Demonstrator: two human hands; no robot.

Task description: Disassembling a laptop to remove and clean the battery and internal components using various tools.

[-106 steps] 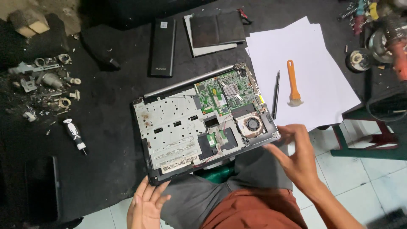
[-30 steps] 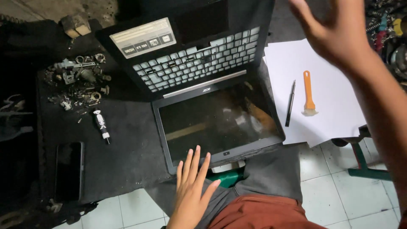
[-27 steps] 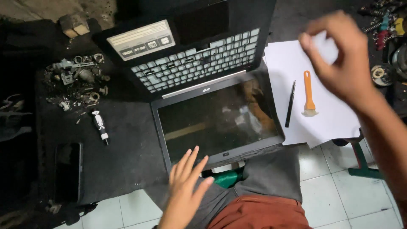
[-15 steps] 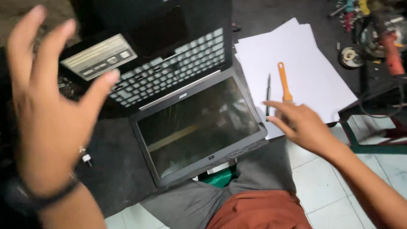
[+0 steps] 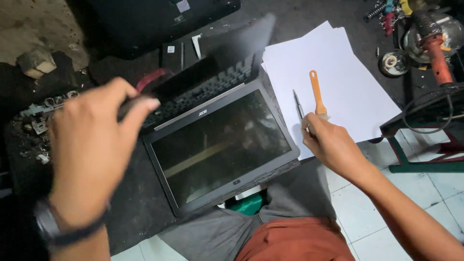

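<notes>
Gripping the black open laptop (image 5: 217,145) keyboard edge with my left hand (image 5: 92,150); my right hand (image 5: 331,142), fingers curled, touches the orange-handled plastic brush (image 5: 317,94) on white paper sheets (image 5: 348,72).

I see a glossy dark laptop screen (image 5: 220,147) in a matt plastic bezel, catching reflections. The white paper sheets (image 5: 338,72) look smooth and matt, and the small brush (image 5: 317,94) on them has a smooth orange plastic handle. The table (image 5: 130,212) is covered in rough, dull black material.

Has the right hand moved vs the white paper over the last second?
Yes. The right hand came down from above the white paper to its near edge, by the orange brush and pen.
</notes>
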